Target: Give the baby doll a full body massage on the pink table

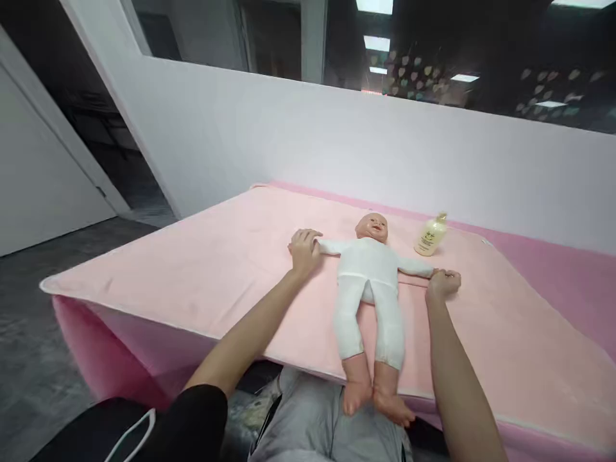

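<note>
A baby doll (369, 263) with a white cloth body lies on its back on the pink sheet (202, 263). Its head points away from me, and its bare feet hang over the near edge above my lap. Both doll arms are stretched out sideways. My left hand (305, 250) is closed around the doll's hand on the left side, hiding most of it. On the other side, my right hand (443, 282) grips the doll's other hand, which is largely covered by my fingers.
A pale yellow pump bottle (430, 235) stands on the sheet, right of the doll's head. Behind the table rises a white wall (308, 141) with dark windows above. To the far left are a door (43, 167) and grey floor.
</note>
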A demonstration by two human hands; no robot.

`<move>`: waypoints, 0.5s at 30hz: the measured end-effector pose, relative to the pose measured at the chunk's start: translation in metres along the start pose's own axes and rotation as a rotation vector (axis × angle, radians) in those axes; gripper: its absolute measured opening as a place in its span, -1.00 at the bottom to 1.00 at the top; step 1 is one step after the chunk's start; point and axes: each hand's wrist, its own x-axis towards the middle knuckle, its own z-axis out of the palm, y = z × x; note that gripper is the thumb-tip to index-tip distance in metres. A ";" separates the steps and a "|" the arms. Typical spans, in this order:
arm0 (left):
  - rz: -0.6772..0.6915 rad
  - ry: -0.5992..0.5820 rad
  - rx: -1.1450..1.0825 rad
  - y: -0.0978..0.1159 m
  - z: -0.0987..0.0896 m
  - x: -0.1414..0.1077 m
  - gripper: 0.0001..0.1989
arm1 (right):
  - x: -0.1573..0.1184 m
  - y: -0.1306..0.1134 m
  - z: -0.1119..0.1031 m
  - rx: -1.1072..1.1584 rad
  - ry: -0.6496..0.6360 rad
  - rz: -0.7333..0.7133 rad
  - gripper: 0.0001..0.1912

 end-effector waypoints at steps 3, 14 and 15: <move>0.222 -0.126 -0.049 0.015 0.001 -0.002 -0.78 | 0.002 0.003 0.001 -0.054 -0.021 -0.051 -0.80; 0.492 -0.135 -0.120 0.031 0.001 -0.004 -0.80 | -0.005 0.002 -0.002 -0.228 -0.115 -0.165 -0.63; 0.482 -0.127 -0.121 0.031 0.001 -0.003 -0.79 | -0.004 0.003 -0.001 -0.248 -0.122 -0.169 -0.65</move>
